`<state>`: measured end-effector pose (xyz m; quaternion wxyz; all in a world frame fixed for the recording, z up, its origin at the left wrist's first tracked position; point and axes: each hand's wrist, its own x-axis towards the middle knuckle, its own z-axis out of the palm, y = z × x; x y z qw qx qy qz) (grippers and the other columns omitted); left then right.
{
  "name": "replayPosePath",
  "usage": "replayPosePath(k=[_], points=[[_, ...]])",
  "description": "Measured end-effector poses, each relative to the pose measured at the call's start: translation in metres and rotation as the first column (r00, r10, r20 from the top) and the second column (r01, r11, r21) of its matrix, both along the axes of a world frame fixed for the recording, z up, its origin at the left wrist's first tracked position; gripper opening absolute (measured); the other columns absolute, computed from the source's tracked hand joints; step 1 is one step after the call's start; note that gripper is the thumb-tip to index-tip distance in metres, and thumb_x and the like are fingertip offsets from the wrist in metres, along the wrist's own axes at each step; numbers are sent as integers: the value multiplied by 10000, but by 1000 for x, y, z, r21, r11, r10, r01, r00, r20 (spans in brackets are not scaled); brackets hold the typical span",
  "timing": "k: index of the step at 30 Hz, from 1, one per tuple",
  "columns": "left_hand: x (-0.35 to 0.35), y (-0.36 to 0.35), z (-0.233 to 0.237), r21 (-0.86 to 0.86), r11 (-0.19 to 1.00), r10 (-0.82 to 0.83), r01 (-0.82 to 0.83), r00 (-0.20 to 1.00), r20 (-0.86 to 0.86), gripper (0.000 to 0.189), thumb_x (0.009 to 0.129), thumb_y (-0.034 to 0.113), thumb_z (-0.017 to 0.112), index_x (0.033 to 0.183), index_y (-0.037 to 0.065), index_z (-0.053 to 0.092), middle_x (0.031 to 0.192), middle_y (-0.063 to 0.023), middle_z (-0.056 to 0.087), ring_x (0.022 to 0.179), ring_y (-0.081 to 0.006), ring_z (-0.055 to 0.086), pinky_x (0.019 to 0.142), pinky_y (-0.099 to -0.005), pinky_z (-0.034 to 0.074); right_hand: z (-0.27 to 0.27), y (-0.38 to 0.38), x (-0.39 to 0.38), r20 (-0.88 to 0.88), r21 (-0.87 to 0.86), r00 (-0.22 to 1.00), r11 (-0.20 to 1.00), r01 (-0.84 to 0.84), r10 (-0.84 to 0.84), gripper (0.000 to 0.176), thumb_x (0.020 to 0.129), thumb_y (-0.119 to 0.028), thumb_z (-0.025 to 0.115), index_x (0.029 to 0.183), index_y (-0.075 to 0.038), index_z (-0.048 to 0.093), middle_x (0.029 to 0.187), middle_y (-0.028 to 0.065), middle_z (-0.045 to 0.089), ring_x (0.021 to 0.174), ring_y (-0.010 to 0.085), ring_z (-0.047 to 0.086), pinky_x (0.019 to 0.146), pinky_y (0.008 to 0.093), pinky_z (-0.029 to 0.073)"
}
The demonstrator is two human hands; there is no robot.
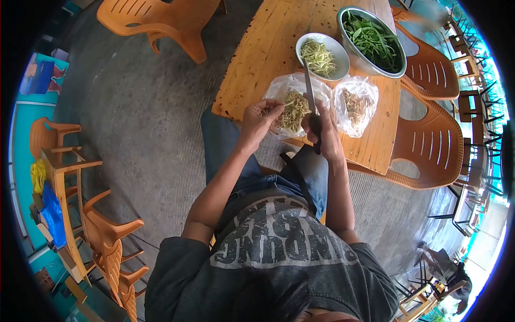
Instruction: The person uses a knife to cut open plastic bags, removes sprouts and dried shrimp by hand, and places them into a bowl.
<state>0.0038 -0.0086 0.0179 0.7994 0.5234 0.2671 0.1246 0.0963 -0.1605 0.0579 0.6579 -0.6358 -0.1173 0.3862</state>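
Note:
My right hand is closed around the dark handle of a knife. The blade points away from me, over the bean sprouts in an opened clear plastic bag. At the left side of this bag, my left hand is closed in a pinch; whatever lies between its fingertips is too small to make out. Right of my right hand sits a second plastic bag with browner scraps in it. Just beyond, a white bowl contains pale sprouts.
A metal bowl of green leaves stands at the far right of the wooden table. Brown plastic chairs line the right side, and another chair stands at upper left. At lower right a person bends among furniture.

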Motion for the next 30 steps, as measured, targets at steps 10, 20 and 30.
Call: replayPosePath(k=[10,20,30], points=[[3,0,-2,162,985,-46,51,998,-38,127,858,104,620,938,5,633,732,26,579,631,-17,501,544,-162,420,-12,-3,-8,53,88,990,987,-132,127,393,996,-293,401,1313,-63,432,643,-10,482,458,27,340,416,171,261],[4,6,-12,286,949,-143,133,990,12,121,846,108,626,921,13,640,791,-7,599,683,-51,569,557,-179,488,-15,-6,-6,73,52,984,985,-163,159,351,982,-279,445,1271,-82,469,634,-19,478,463,24,339,420,170,268],[4,8,-8,280,946,-164,162,986,-17,160,832,146,677,914,10,660,810,-23,613,673,-75,596,490,-208,512,-15,-2,-10,69,45,982,983,-180,176,340,978,-280,456,1252,-81,477,628,-26,463,467,21,339,419,169,260]])
